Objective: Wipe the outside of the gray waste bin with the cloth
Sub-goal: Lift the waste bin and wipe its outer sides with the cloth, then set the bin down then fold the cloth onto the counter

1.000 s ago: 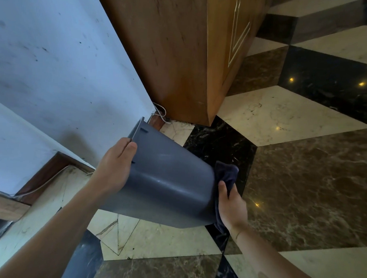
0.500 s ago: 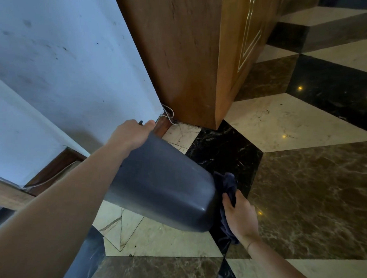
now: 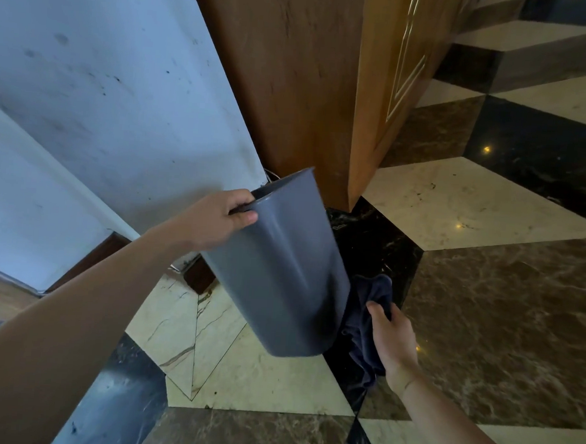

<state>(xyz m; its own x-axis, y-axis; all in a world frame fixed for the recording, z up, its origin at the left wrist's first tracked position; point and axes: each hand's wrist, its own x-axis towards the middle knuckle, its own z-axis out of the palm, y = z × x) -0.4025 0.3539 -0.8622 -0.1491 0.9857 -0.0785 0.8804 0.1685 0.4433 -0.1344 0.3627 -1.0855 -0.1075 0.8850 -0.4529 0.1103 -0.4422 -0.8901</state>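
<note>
The left hand (image 3: 218, 219) grips the rim of the bin (image 3: 278, 265), held tilted above the floor (image 3: 485, 302); the right hand (image 3: 392, 337) presses a bunched cloth (image 3: 364, 315) against its lower side. Light, stiff, smooth plastic, seemingly; the rim looks the surest hold.

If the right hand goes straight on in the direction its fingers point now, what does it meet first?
The right hand points up and to the left, with the dark cloth in its grip. It would most likely press the cloth onto the lower side of the gray waste bin. Depth is unclear, so contact may exist already.
</note>
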